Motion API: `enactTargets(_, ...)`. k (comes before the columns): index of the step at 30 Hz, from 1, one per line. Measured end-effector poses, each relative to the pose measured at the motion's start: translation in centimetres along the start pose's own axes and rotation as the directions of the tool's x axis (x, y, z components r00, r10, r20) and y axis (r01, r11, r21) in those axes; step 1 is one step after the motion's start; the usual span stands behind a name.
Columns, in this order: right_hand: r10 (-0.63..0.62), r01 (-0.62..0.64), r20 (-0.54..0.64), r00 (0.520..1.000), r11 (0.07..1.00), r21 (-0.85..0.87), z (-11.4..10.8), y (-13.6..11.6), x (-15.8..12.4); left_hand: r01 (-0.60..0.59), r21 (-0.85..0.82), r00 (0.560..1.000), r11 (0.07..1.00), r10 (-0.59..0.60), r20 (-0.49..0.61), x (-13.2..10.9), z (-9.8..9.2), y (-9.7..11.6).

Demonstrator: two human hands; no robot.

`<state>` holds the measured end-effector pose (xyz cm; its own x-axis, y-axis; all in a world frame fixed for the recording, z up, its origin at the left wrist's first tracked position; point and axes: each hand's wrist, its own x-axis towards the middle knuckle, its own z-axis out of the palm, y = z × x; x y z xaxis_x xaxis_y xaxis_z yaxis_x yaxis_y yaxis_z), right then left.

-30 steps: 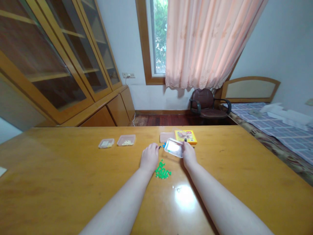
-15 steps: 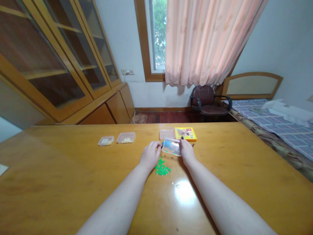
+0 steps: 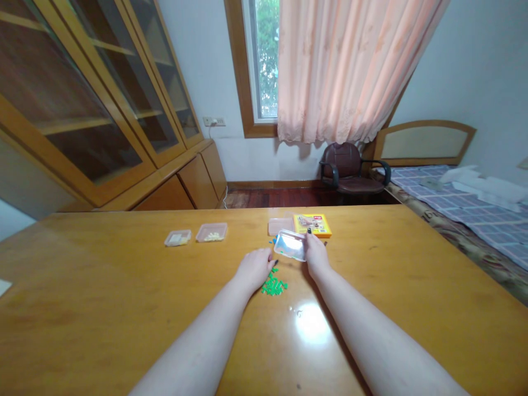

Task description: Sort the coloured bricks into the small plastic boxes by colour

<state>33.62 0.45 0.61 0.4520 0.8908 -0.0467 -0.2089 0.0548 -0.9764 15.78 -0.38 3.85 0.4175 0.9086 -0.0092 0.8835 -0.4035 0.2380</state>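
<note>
The broad, glossy honey-coloured tabletop fills the lower half of the view. Beyond it stand one glass-fronted wooden cabinet on the left, one bed with a checked cover on the right, and one dark brown armchair beneath a peach curtain.

Four small, shallow plastic trays are on the tabletop. The one in use, a clear plastic tray, is rectangular with rounded corners and a bright glare across its face. It sits between the two hands, just in front of one yellow printed box and a pinkish tray. Further left, two more small trays lie side by side: a clear tray and a pinkish tray with pale pieces.

The right hand holds the clear plastic tray by its right edge, with the fingers closed narrowly on it. The left hand lies low on the tabletop with its fingers loosely curled, and the view is too coarse to tell whether it pinches anything.

Just below it lies one loose heap of green pieces, perhaps a few dozen, though they are too small to count. A few tiny blue pieces lie beside the tray's left edge.
</note>
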Motion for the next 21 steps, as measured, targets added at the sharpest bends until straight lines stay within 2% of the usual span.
enactTargets(6, -0.005, 0.005, 0.004, 1.0, 0.999, -0.033, 0.2, -1.1, -0.7, 0.041, 0.047, 0.999, 0.998, -0.041, -0.008, 0.3, 0.5, 0.0)
enactTargets(10, -0.009, 0.009, 0.003, 1.0, 0.999, -0.035, 0.1, -0.6, -0.6, 0.055, 0.046, 0.998, 0.997, -0.055, 0.001, 0.5, 0.8, 0.0)
enactTargets(13, -0.026, 0.025, -0.003, 1.0, 0.998, -0.05, 0.0, -0.1, -0.2, 0.096, -0.026, 0.995, 0.995, -0.097, -0.034, 0.7, 1.0, -0.5)
enactTargets(15, -0.04, 0.04, 0.004, 0.999, 0.998, -0.051, -0.1, 0.1, 0.0, 0.137, -0.144, 0.979, 0.98, -0.157, -0.133, 0.8, 0.7, -1.0)
enactTargets(17, -0.021, 0.022, 0.028, 0.999, 0.999, -0.038, -0.1, 0.2, 0.1, 0.132, -0.281, 0.926, 0.951, -0.22, -0.308, 0.7, 0.3, -1.5)
enactTargets(19, 0.037, -0.036, 0.112, 0.993, 0.999, -0.014, 0.1, 0.3, -0.1, 0.06, -0.364, 0.844, 0.929, -0.243, -0.479, 0.4, -0.3, -1.7)
enactTargets(20, 0.068, -0.068, 0.172, 0.983, 0.998, -0.007, 0.3, 0.4, -0.3, 0.01, -0.376, 0.816, 0.927, -0.225, -0.532, 0.2, -0.4, -1.7)
enactTargets(21, 0.09, -0.091, 0.234, 0.968, 0.996, -0.007, 0.5, 0.5, -0.4, -0.046, -0.373, 0.81, 0.927, -0.185, -0.557, -0.1, -0.5, -1.6)
